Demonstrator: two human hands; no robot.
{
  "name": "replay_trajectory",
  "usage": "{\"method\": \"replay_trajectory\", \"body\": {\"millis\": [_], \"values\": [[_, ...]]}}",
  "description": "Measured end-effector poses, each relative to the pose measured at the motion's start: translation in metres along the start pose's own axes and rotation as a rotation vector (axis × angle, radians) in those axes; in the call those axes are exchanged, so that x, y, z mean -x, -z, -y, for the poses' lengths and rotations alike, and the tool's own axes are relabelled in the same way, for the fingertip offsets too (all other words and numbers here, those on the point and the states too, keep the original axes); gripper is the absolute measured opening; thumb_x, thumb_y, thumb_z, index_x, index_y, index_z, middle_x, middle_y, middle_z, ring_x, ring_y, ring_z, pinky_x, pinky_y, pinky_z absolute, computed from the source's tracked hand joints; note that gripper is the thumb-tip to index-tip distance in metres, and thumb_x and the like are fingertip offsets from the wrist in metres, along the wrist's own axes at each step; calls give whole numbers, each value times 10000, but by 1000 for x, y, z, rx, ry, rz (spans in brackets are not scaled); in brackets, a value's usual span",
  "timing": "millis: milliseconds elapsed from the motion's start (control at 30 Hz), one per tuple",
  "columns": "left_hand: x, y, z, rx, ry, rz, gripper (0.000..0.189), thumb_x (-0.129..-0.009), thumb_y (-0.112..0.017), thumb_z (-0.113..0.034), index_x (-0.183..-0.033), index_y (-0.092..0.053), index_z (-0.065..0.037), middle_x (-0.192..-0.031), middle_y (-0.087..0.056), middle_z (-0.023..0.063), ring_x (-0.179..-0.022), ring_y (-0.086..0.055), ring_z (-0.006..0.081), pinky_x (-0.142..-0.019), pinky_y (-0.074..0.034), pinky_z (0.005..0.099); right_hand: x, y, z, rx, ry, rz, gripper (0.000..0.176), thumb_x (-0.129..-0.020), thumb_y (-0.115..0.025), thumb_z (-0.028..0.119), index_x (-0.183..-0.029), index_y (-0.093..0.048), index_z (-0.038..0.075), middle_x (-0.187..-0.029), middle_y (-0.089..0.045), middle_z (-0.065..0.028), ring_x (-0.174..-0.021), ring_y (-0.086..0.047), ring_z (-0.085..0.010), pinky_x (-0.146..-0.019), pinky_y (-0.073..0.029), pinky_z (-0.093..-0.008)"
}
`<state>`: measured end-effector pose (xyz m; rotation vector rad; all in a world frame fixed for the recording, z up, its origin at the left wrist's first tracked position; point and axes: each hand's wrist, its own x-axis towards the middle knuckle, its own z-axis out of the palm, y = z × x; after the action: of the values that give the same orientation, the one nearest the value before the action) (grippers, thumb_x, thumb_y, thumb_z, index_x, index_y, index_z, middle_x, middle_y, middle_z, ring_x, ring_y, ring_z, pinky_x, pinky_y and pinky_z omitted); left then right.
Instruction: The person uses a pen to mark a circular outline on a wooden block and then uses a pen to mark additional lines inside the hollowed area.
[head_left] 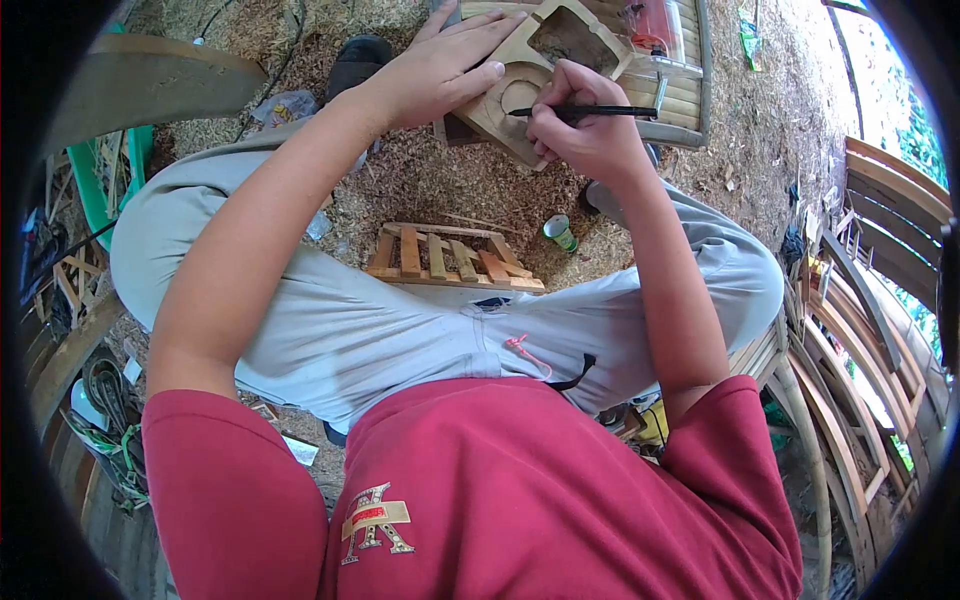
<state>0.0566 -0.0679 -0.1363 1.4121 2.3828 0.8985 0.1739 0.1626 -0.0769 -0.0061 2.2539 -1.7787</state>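
A pale wooden block (pixel 487 113) lies on a slatted bamboo table at the top of the head view. Cut into the block is a square-shaped recess (pixel 575 40), and nearer to me is a round outline. My left hand (pixel 440 70) rests flat on the block's left side, fingers stretched out and the thumb toward the round outline. Between the fingers of my right hand (pixel 592 130) is a black pen (pixel 615 111), its tip touching or just above the round outline. The right hand's lower edge leans on the block's right side.
The slatted table (pixel 690 75) holds a clear plastic container (pixel 660 25). Below, a small slatted wooden stool (pixel 450 262) and a green-and-white cup (pixel 560 233) stand on ground covered in wood shavings. Curved wooden parts (pixel 850 350) are stacked at right; a green plastic item (pixel 90 190) is at left.
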Motion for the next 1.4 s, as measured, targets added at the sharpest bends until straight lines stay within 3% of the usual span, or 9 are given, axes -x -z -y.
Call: {"method": "replay_trajectory", "body": {"millis": [233, 333, 433, 533, 833, 933, 967, 1100, 1400], "values": [[-6, 1, 6, -15, -25, -45, 706, -1076, -510, -323, -1729, -342, -111, -1721, -439, 192, -1611, -386, 307, -1368, -60, 535, 4, 11, 18, -340, -38, -140, 170, -986, -673, 35, -913, -520, 26, -780, -724, -124, -648, -729, -178, -551, -595, -306], [-11, 3, 7, -39, -24, -46, 656, -1067, -541, -257, -1702, -417, -147, -1654, -531, 188, -1550, -477, 308, -1351, -209, 500, 7, 22, 10, -466, 8, -196, 161, -1026, -643, 43, -957, -497, 43, -828, -741, -166, -650, -732, -213, -536, -593, -323], [-28, 35, -1, 175, 78, 298, 826, -1066, -554, -473, -1750, -261, -115, -1739, -362, 257, -1647, -284, 391, -1354, 10, 622, 13, 28, 13, -474, 26, -187, 169, -1031, -648, 41, -961, -494, 50, -837, -738, -175, -644, -727, -215, -528, -580, -315], [-36, 39, -4, 209, 60, 240, 612, -1063, -587, -190, -1666, -484, -163, -1567, -617, 169, -1468, -566, 301, -1282, -377, 434, 17, 27, 13, -412, 44, -189, 129, -1032, -610, 33, -973, -497, 54, -835, -723, -167, -623, -711, -209, -508, -567, -301], [-44, 30, -6, 380, 127, 42, 501, -1081, -654, -304, -1547, -600, -128, -1467, -680, 112, -1378, -618, 267, -1199, -461, 411, 26, 28, 5, -426, 47, -229, 159, -1050, -661, 65, -969, -528, 32, -823, -745, -156, -622, -716, -177, -521, -562, -274], [-19, 20, -16, 218, 42, -310, 612, -1032, -713, -462, -1509, -596, -97, -1448, -673, 124, -1385, -613, 280, -1181, -466, 431, 23, 29, 6, -405, 65, -281, 160, -1057, -663, 77, -974, -536, 26, -817, -748, -151, -626, -721, -171, -518, -559, -267], [-9, 16, -13, 229, 66, -295, 977, -838, -858, -648, -1527, -526, -40, -1480, -614, 171, -1413, -578, 334, -1184, -451, 455, 22, 30, 7, -398, 74, -294, 160, -1058, -663, 80, -976, -538, 24, -816, -750, -150, -628, -723, -169, -517, -558, -264], [20, 12, -54, -61, -43, -419, 1386, -544, -930, -809, -1552, -429, -1, -1476, -523, 208, -1389, -526, 431, -1204, -412, 535, 14, 29, 15, -371, 95, -323, 151, -1056, -663, 72, -982, -543, 17, -819, -755, -146, -632, -726, -160, -513, -554, -258], [0, 7, -28, 181, -111, -278, 1190, -631, -1054, -316, -1582, -408, -9, -1521, -510, 214, -1438, -510, 412, -1242, -422, 466, 10, 23, 14, -324, 95, -265, 104, -1080, -621, 62, -1014, -546, 33, -855, -739, -153, -660, -732, -187, -533, -568, -280]]}}
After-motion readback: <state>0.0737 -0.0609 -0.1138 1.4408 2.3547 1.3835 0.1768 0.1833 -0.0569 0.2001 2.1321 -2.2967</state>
